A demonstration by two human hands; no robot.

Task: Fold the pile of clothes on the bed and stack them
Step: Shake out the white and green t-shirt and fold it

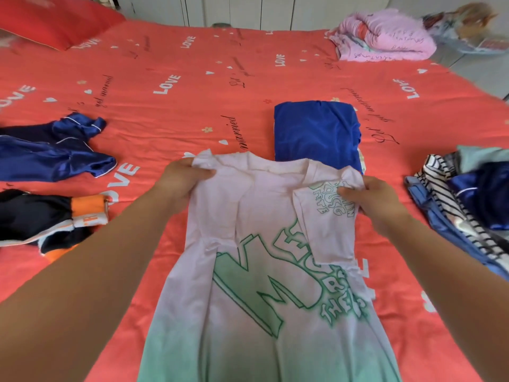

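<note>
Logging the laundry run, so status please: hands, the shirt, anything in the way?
Left hand grips white T-shirt at shoulder; right hand pinches folded-in sleeve. Shirt flat on bed, fold unfinished. Folded blue garment just beyond collar.

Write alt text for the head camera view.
The left hand and right hand grip a white-and-green T-shirt by its shoulders on a red bedspread, one sleeve folded over its front. A folded blue garment lies beyond; loose clothes lie either side.

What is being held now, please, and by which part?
The white T-shirt, at its two shoulders: left grip on one, right grip on the other.
</note>
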